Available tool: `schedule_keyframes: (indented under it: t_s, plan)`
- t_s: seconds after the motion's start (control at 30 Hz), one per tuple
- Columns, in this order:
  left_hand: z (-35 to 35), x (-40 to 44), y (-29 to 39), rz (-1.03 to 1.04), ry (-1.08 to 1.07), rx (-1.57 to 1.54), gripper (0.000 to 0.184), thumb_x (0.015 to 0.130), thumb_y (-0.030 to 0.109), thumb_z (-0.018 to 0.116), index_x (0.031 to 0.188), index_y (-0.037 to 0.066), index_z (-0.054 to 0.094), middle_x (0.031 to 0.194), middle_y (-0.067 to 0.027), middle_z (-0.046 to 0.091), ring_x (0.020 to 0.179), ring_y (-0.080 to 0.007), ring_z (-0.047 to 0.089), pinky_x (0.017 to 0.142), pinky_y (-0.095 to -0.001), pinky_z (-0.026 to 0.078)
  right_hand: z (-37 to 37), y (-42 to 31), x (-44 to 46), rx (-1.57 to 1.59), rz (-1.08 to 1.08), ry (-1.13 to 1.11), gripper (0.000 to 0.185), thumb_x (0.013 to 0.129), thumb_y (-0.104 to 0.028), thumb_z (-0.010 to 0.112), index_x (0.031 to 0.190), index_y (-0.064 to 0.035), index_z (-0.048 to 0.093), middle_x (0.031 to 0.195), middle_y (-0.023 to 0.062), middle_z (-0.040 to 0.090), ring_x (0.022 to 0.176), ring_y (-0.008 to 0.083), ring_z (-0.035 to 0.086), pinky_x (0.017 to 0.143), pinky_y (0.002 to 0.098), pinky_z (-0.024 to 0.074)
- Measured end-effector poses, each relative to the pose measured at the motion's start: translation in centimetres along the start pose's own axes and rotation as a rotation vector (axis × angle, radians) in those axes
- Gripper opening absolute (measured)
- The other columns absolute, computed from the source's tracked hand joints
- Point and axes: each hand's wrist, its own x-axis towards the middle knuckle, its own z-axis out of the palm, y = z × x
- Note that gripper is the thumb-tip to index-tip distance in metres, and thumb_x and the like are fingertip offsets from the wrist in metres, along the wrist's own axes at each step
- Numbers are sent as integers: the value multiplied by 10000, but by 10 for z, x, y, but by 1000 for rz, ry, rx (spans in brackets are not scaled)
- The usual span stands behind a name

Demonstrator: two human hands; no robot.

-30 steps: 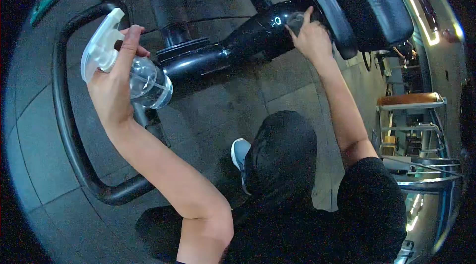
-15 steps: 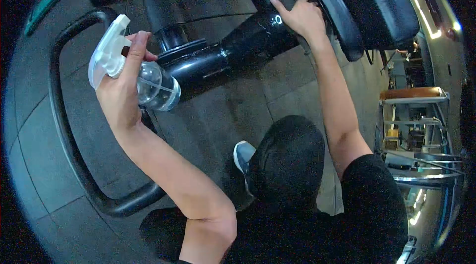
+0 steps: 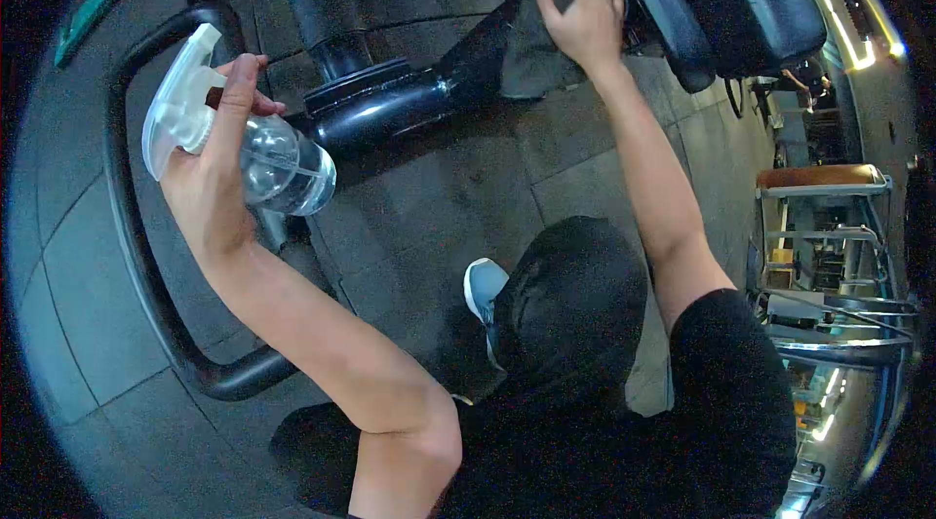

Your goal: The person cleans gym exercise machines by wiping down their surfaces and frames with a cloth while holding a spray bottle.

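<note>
My left hand (image 3: 216,178) is wrapped round the neck of a clear spray bottle (image 3: 285,166) with a white trigger head. The bottle is tilted, and clear liquid shows inside it. On the right, my right hand (image 3: 588,24) has its fingers spread over a dark grey cloth (image 3: 536,53) and presses it on the machine's black beam (image 3: 390,112). Part of the cloth hangs below the beam. Close beside those fingers are the machine's black padded cushions (image 3: 726,2).
A curved black tube frame (image 3: 146,256) loops round on the left. My shoe (image 3: 485,287) stands on the dark tiled floor (image 3: 400,227). Farther right is a brown-topped metal-framed bench (image 3: 819,176). A green object (image 3: 90,17) lies at the upper left.
The right hand has shifted slightly up and left, and the cloth under it now shows hanging over the beam. The left hand and bottle have moved a little left.
</note>
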Motion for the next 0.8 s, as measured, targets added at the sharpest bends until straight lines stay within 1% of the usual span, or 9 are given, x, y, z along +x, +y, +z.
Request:
schedule_keyframes:
  t_s: [0.1, 0.2, 0.37, 0.43, 0.47, 0.5, 0.57, 0.67, 0.8]
  plan:
    - [4, 0, 7, 15, 5, -43, 294, 866, 178, 784, 1027, -56, 706, 896, -130, 720, 712, -153, 655, 697, -306, 522, 6, -34, -4, -152, 121, 63, 748, 905, -513, 611, 1447, -20, 463, 1542, 173, 408, 1434, 427, 326, 1173, 636, 159]
    - [9, -1, 17, 13, 5, -27, 303, 865, 183, 787, 1034, -56, 706, 893, -131, 720, 707, -153, 653, 693, -301, 520, -4, -82, -65, -208, -215, -444, 1024, 733, -431, 753, 1530, 18, 295, 1597, 257, 247, 1442, 420, 298, 1161, 638, 198]
    - [5, 1, 5, 34, -12, -49, 310, 864, 188, 790, 1042, -52, 707, 878, -121, 719, 706, -152, 656, 691, -294, 519, 1, -71, -65, -40, -219, -336, 968, 735, -327, 730, 1495, 82, 292, 1563, 265, 300, 1415, 406, 342, 1192, 530, 224]
    - [2, 4, -1, 11, -4, 6, 313, 862, 189, 792, 1044, -51, 707, 883, -117, 718, 707, -152, 659, 686, -293, 520, -11, -37, -38, -179, -128, -79, 844, 736, -289, 706, 1418, 103, 398, 1466, 290, 429, 1370, 419, 406, 1186, 507, 255]
    - [1, 6, -5, 26, 0, 9, 326, 860, 192, 796, 1056, -52, 703, 897, -117, 719, 707, -147, 659, 680, -289, 520, -19, -17, -24, -181, -11, 12, 737, 783, -332, 699, 1327, 118, 490, 1355, 296, 535, 1272, 420, 512, 1144, 495, 331]
    - [2, 6, -8, 21, -4, 8, 326, 860, 192, 796, 1056, -52, 703, 897, -117, 719, 707, -147, 659, 680, -289, 520, -30, 4, -15, -347, 63, -128, 645, 853, -402, 673, 1204, 128, 561, 1151, 289, 636, 1117, 401, 625, 1006, 467, 478]
    - [4, 6, -8, 2, 43, -10, 338, 859, 195, 800, 1068, -51, 699, 908, -119, 721, 705, -145, 659, 675, -283, 518, -48, 16, -13, -368, 64, -270, 654, 910, -498, 620, 1100, 127, 597, 991, 274, 663, 920, 369, 694, 778, 411, 577]
    - [4, 7, -7, -14, 26, -37, 342, 860, 194, 801, 1076, -50, 696, 911, -121, 722, 707, -144, 661, 669, -278, 515, -52, 33, -17, -439, -187, -219, 736, 926, -594, 561, 1073, 126, 599, 893, 271, 653, 799, 373, 704, 627, 368, 580]
    - [1, 7, -1, -15, -29, -10, 425, 881, 203, 775, 1181, -67, 643, 916, -117, 712, 739, -166, 685, 698, -302, 552, -56, 23, -7, -452, -154, -88, 853, 926, -668, 503, 1185, 144, 550, 889, 305, 643, 771, 412, 696, 635, 405, 584]
